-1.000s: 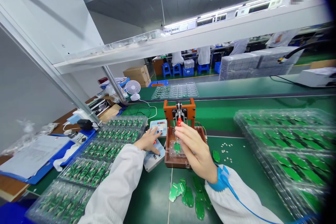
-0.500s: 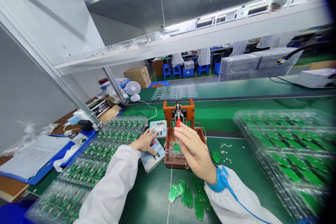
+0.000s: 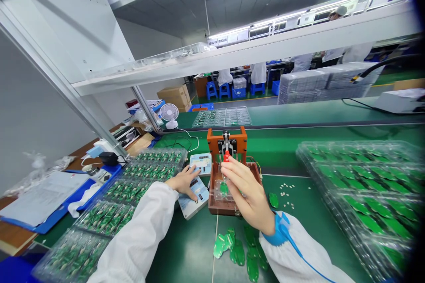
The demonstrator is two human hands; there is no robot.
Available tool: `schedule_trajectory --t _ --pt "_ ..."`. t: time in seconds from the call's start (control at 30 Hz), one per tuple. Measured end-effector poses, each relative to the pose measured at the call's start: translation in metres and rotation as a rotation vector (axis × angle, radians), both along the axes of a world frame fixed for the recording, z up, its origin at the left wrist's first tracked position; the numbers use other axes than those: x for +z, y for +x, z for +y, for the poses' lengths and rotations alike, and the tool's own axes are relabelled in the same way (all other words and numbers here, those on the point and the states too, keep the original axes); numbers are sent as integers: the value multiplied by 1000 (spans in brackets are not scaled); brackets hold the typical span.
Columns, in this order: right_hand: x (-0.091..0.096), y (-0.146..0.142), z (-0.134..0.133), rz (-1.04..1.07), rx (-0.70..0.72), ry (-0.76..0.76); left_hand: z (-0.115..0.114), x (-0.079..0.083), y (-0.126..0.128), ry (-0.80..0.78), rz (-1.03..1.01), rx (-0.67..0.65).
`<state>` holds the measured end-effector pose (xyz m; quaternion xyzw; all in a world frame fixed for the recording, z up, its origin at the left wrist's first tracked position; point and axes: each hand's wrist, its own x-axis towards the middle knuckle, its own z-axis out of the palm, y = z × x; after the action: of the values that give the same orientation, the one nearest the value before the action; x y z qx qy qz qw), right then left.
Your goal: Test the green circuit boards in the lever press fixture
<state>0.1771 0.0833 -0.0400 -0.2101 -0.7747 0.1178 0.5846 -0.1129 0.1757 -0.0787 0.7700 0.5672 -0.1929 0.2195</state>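
Green circuit board (image 3: pixel 224 188), 1 piece, in a clear plastic holder (image 3: pixel 219 190) on the brown base of an orange jig (image 3: pixel 227 140), directly under my right hand (image 3: pixel 247 195), its fingers narrowly pinching the jig's red handle (image 3: pixel 226 156). My left hand (image 3: pixel 184 180) lies open on a white control box (image 3: pixel 195 197). Loose green boards (image 3: pixel 237 252) below my right hand; loaded trays (image 3: pixel 358 185) beyond both hands.

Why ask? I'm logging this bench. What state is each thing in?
Left hand, resting on control box
Right hand, gripping red handle
Green board, lying in clear holder
Loose boards, scattered on the mat
Right trays, stacked, holding boards
Desk fan, upright, running or not unclear
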Motion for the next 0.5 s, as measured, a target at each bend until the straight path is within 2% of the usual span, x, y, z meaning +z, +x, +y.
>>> schedule_trajectory --t 0.37,0.5 --pt "2 -1 -1 17 -4 13 0 1 2 -9 14 -9" --pt "1 -1 -1 18 -13 6 1 -3 0 -11 47 -18"
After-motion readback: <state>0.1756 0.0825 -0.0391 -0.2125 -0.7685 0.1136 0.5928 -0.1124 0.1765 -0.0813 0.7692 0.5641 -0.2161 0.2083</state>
